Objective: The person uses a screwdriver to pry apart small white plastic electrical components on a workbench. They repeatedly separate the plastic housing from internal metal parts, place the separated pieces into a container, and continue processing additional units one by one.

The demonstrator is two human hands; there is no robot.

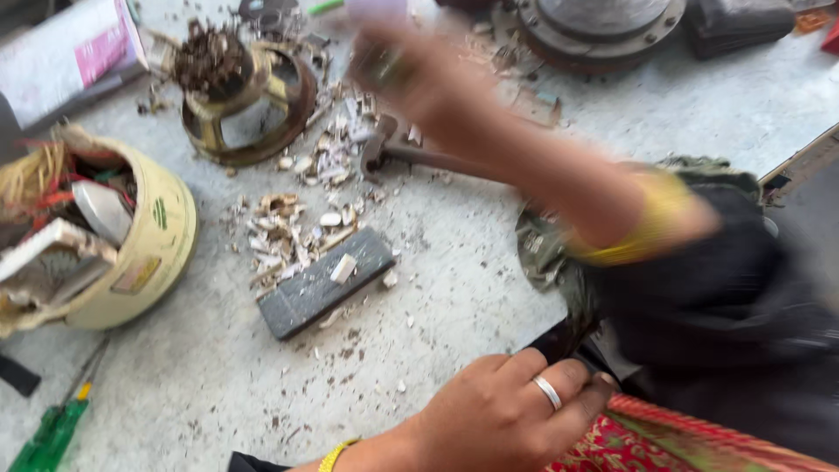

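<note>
Blurred by its motion, the right hand (411, 74) is stretched far over the grey workbench (454, 262) toward its far edge. It seems to be closed around a small dark object, but I cannot tell the grip or what the object is. The left hand (502, 411), with a silver ring, is at the near edge; its fingers are curled and pinching a black piece (564, 336) beside the dark cloth (699, 297) that covers the near right corner.

Under the right forearm lies a hammer (411, 153) with its head toward the scrap. Left of it are a pile of pale chips (301, 218) and a dark flat block (323, 284) with one chip on top. Farther left, near the far edge, stands a rusty motor stator (245, 96) with cut copper winding.

A risk, in my judgement: the fast-moving arm passes low over the hammer handle and the loose chips, so the sleeve could sweep chips off the bench or knock the hammer. The sharp winding ends could also scratch bare fingers.
</note>
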